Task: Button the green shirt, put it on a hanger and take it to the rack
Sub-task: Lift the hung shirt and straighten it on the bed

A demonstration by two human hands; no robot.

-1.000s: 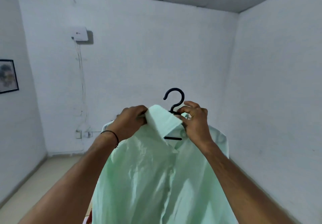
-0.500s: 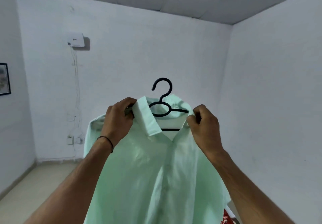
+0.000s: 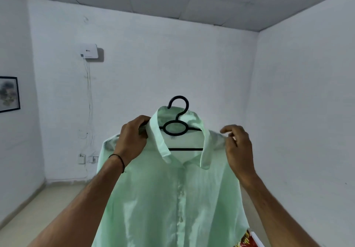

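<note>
The pale green shirt [image 3: 172,198] hangs in front of me at chest height on a black plastic hanger [image 3: 177,126], its front placket closed and its collar standing open around the hanger's neck. My left hand [image 3: 132,141] grips the shirt's left shoulder together with the hanger arm under it. My right hand [image 3: 237,146] is at the right shoulder, fingertips pinching the cloth beside the collar with the other fingers spread. The hanger's hook points up, free of anything. No rack is in view.
White walls meet in a corner ahead on the right. A white box [image 3: 89,51] with cables sits on the far wall, sockets [image 3: 88,158] below it, a framed picture [image 3: 8,94] at left. A red patterned cloth [image 3: 246,240] shows at bottom right.
The shirt's collar has been spread wider around the hanger. My right hand moved outward from the hanger neck to the right shoulder and loosened its fingers. The left hand's grip is unchanged.
</note>
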